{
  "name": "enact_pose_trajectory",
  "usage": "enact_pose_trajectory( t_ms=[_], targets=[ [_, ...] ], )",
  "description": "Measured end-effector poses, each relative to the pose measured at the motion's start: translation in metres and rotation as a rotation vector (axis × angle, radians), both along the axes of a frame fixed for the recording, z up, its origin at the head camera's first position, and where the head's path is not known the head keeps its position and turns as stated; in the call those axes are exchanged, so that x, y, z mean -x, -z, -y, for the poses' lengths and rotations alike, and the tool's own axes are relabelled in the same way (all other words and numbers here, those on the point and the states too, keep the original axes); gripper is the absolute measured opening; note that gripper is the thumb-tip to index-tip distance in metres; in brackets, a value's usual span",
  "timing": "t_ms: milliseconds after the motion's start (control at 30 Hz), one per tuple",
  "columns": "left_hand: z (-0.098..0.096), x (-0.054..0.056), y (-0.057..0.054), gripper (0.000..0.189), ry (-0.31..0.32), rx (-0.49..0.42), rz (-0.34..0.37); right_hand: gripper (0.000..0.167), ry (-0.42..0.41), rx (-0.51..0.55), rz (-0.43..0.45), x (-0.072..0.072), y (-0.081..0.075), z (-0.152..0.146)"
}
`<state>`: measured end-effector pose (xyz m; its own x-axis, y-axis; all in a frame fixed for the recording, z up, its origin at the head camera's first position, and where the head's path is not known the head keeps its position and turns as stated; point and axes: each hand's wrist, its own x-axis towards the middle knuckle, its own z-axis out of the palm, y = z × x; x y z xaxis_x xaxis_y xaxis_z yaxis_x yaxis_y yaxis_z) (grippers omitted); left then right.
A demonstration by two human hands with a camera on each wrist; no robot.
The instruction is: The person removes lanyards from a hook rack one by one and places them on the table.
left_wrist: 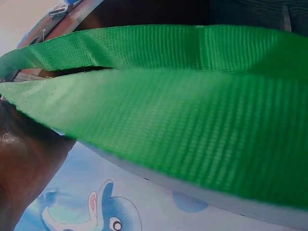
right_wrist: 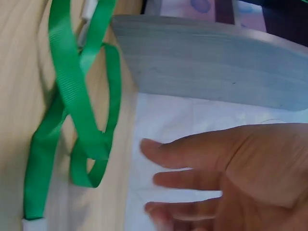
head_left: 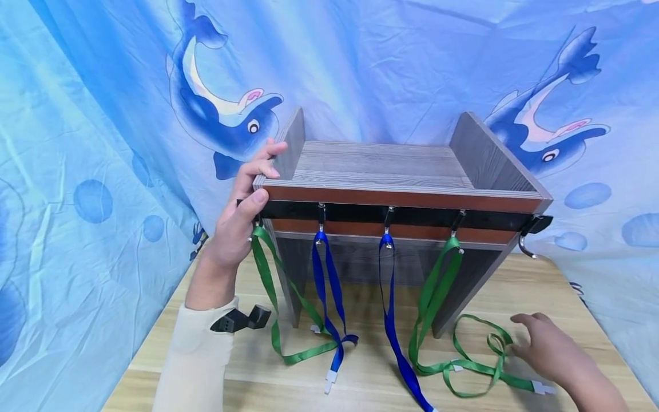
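A grey wooden shelf (head_left: 381,166) stands on the table, with a black hook rail (head_left: 355,212) across its front. My left hand (head_left: 242,212) grips the shelf's front left corner, thumb on the front and fingers over the side panel. Beside that hand hangs a green lanyard (head_left: 264,269), which fills much of the left wrist view. Two blue lanyards (head_left: 319,274) (head_left: 389,309) and another green lanyard (head_left: 432,297) hang from the middle hooks. The rightmost hook (head_left: 525,246) is bare. Just right of a loose green lanyard (head_left: 498,375) on the table, my right hand (head_left: 556,349) hovers with fingers spread, holding nothing.
The wooden table (head_left: 247,366) runs under the shelf. A blue dolphin-print curtain (head_left: 360,68) hangs behind and at both sides. White clips (head_left: 331,377) at the lanyard ends lie low, near or on the tabletop.
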<state>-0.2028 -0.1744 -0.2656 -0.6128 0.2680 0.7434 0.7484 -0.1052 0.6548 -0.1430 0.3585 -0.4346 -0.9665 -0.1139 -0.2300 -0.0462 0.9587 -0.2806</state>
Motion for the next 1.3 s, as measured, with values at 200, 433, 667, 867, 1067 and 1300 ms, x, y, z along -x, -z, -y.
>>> enact_pose_trajectory(
  t_ms=[200, 433, 667, 867, 1067, 1300],
  targets=[
    [0.002, 0.0, 0.0, 0.032, 0.024, -0.025, 0.003, 0.019, 0.078, 0.238, -0.297, -0.013, -0.029, 0.037],
    [0.001, -0.001, -0.001, 0.032, 0.033, -0.04, -0.002, 0.019, -0.076, 0.641, -0.548, -0.033, -0.054, 0.085],
    [-0.001, 0.002, 0.003, 0.033, 0.026, -0.051, 0.005, 0.038, -0.155, 0.845, -0.543, -0.035, -0.066, 0.109],
    [-0.002, 0.003, 0.003, 0.032, 0.036, -0.054, -0.002, 0.042, -0.265, 0.944, -0.421, -0.029, -0.081, 0.129],
    [-0.002, 0.003, 0.002, 0.03, 0.046, -0.061, 0.002, 0.044, -0.38, 1.128, -0.275, -0.021, -0.093, 0.146],
    [-0.004, 0.003, 0.003, 0.029, 0.06, -0.065, 0.002, 0.043, -0.377, 1.129, -0.294, -0.021, -0.106, 0.156]
  ],
)
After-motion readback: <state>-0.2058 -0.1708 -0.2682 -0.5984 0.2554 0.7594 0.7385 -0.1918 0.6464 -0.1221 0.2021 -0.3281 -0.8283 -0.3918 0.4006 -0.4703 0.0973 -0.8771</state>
